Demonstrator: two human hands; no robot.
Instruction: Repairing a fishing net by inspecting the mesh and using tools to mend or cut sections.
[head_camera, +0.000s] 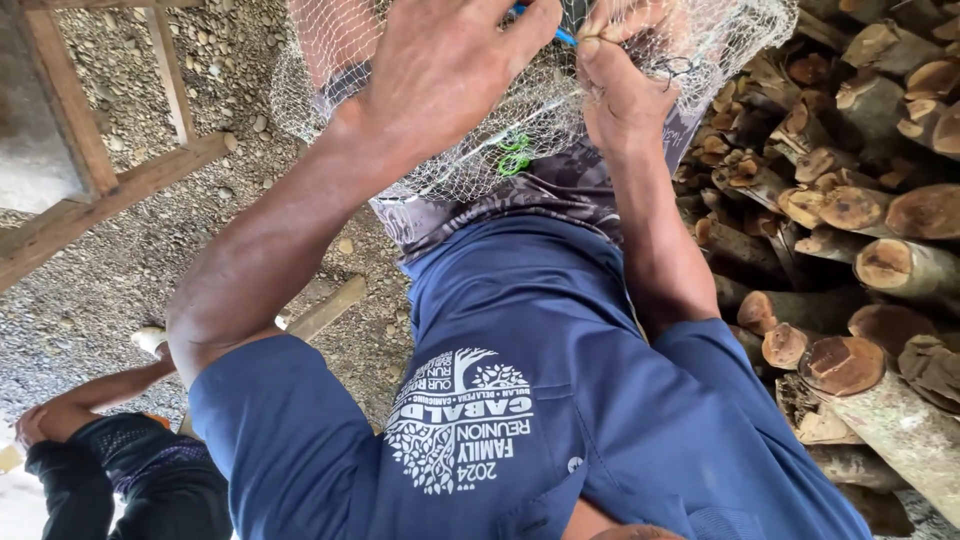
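2 hands working a fine mesh net at chest height

The left hand (440, 60) is curling its fingers into the pale net (500, 130), gripping the mesh, while the right hand (615, 85) is pinching a strand beside a blue tool (560, 35) poking out between them. How much netting is finished cannot be told; it is hanging bunched over the lap. Gravel ground (120, 270), a wooden frame (100, 190) and stacked firewood logs (860, 230) are surrounding the person.

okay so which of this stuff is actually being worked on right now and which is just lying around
In use:
left hand
right hand
white net
blue tool between the fingers
green loops on the net

Lying about:
stacked logs
wooden frame
gravel ground
another person's arm
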